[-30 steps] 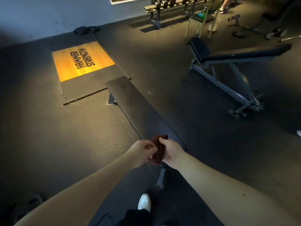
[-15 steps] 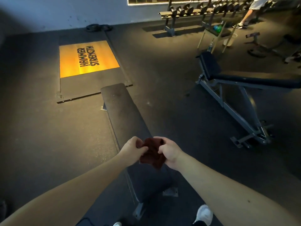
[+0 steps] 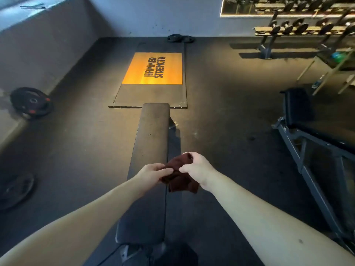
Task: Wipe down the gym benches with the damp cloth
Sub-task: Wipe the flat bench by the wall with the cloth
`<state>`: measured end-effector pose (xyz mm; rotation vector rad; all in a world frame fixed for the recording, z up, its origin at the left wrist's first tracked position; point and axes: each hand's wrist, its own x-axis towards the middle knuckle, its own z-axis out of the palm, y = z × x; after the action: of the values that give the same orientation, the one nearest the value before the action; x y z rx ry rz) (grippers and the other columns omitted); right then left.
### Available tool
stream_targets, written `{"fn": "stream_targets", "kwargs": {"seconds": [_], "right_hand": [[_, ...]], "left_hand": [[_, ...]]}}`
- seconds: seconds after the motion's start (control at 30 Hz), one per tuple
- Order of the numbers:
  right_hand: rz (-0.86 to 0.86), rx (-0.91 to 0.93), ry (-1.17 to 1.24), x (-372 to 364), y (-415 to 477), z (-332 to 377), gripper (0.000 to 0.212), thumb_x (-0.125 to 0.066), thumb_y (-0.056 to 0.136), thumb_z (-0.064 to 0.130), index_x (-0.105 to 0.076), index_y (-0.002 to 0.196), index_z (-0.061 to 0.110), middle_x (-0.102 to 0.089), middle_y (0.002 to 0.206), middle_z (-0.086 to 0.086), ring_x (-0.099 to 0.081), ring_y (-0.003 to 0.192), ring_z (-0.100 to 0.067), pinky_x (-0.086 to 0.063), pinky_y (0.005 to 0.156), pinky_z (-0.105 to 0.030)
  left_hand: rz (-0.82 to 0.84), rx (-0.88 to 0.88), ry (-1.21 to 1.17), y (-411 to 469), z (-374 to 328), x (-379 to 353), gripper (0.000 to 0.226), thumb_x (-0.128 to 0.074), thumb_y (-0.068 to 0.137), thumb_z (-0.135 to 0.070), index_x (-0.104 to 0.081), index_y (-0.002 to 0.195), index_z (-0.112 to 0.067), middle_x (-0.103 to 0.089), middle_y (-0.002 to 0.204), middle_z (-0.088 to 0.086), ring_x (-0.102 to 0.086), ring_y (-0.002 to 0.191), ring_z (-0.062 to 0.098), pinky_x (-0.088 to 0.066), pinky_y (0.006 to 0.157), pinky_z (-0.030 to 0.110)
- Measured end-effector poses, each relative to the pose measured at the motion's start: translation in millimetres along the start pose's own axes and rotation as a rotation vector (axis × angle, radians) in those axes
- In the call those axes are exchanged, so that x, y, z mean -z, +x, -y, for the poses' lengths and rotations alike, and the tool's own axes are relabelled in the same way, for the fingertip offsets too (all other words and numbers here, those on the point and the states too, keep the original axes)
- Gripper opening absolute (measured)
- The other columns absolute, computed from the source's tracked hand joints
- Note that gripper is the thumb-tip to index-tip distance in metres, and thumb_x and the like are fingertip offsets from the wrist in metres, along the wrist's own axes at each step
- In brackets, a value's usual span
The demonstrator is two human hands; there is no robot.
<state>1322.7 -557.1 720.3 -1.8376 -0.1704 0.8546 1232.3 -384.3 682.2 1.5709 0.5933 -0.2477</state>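
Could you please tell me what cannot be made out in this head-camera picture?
Head view:
Dark red cloth: middle hidden by the left hand and right hand pinching it; dampness does not show.
Long black flat bench: frame mostly hidden beneath its pad.
Grey-framed adjustable bench: cut off by the right edge.
Racked dumbbells: blurred, weights unreadable.

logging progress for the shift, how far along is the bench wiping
Done: nothing looks wiped yet. In hand: the left hand and right hand both pinch the bunched cloth above the flat bench, seemingly not touching it. To do: wiping that bench, then the incline bench at right.
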Motion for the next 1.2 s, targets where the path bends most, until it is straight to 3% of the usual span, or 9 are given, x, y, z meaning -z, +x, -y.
{"fn": "stream_targets", "kwargs": {"seconds": [0.1,0.23,0.37,0.53,0.73,0.87,0.97,1.07,1.2], "right_hand": [[0.003,0.035,-0.177,30,24,0,0.041,-0.071,0.088,0.011,-0.057,0.125,0.023,-0.064,0.119,0.003,-0.061,0.108,-0.018,-0.048,0.091,-0.030],[-0.033,0.021,-0.345,52,75,-3,0.034,-0.072,0.090,0.020,-0.059,0.121,0.019,-0.067,0.116,0.000,-0.064,0.108,-0.022,-0.052,0.097,-0.037],[-0.089,-0.019,-0.519,72,142,10,0.025,-0.069,0.096,0.036,-0.062,0.110,0.016,-0.066,0.105,-0.002,-0.064,0.098,-0.023,-0.049,0.083,-0.033],[0.105,-0.307,-0.092,87,235,56,0.034,-0.060,0.102,0.042,-0.068,0.113,0.011,-0.072,0.102,-0.012,-0.073,0.092,-0.027,-0.063,0.081,-0.041],[0.341,-0.459,0.207,95,331,115,0.047,-0.057,0.100,0.054,-0.070,0.120,0.012,-0.072,0.117,-0.018,-0.069,0.108,-0.038,-0.060,0.088,-0.057],[0.395,-0.510,0.285,96,394,138,0.038,-0.057,0.104,0.040,-0.069,0.124,0.010,-0.071,0.121,-0.020,-0.067,0.113,-0.039,-0.058,0.091,-0.060],[0.361,-0.508,0.272,91,451,148,0.030,-0.053,0.107,0.025,-0.065,0.124,0.004,-0.073,0.116,-0.021,-0.071,0.106,-0.037,-0.062,0.084,-0.054],[0.377,-0.512,0.237,88,516,146,0.030,-0.050,0.107,0.023,-0.065,0.125,0.004,-0.075,0.111,-0.021,-0.074,0.103,-0.037,-0.061,0.088,-0.055],[0.439,-0.558,0.237,89,622,141,0.037,-0.049,0.105,0.030,-0.065,0.129,0.006,-0.074,0.115,-0.021,-0.072,0.107,-0.039,-0.058,0.094,-0.057]], "left_hand": [[-0.068,-0.041,0.060,15,-13,-18,0.015,-0.073,0.092,-0.028,-0.079,0.104,-0.019,-0.079,0.096,-0.001,-0.072,0.095,0.013,-0.052,0.090,0.026],[-0.168,-0.065,0.091,51,-23,-32,0.011,-0.074,0.091,-0.028,-0.077,0.097,-0.020,-0.078,0.090,-0.002,-0.071,0.087,0.010,-0.052,0.081,0.023],[-0.288,-0.060,0.060,105,-37,-37,0.010,-0.073,0.091,-0.024,-0.071,0.092,-0.014,-0.072,0.074,0.000,-0.066,0.062,0.010,-0.050,0.056,0.023],[-0.382,-0.060,0.024,186,-70,-27,0.009,-0.073,0.092,-0.024,-0.069,0.096,-0.017,-0.076,0.084,0.003,-0.073,0.076,0.013,-0.055,0.064,0.020],[-0.435,-0.051,0.105,264,-127,-4,0.014,-0.077,0.086,-0.023,-0.066,0.094,-0.018,-0.072,0.078,-0.003,-0.067,0.066,0.003,-0.052,0.059,0.019],[-0.462,-0.041,0.215,310,-157,13,0.016,-0.077,0.085,-0.029,-0.064,0.090,-0.022,-0.063,0.070,-0.012,-0.057,0.060,0.002,-0.043,0.057,0.016],[-0.480,-0.015,0.246,351,-172,28,0.016,-0.077,0.085,-0.033,-0.064,0.092,-0.026,-0.068,0.081,-0.010,-0.063,0.073,0.005,-0.052,0.066,0.024],[-0.503,0.014,0.212,398,-181,42,0.012,-0.075,0.087,-0.033,-0.068,0.094,-0.027,-0.072,0.089,-0.008,-0.068,0.084,0.007,-0.059,0.084,0.034],[-0.576,0.071,0.134,476,-190,55,0.002,-0.069,0.093,-0.034,-0.069,0.094,-0.033,-0.073,0.093,-0.009,-0.070,0.086,0.007,-0.061,0.086,0.037]]}}
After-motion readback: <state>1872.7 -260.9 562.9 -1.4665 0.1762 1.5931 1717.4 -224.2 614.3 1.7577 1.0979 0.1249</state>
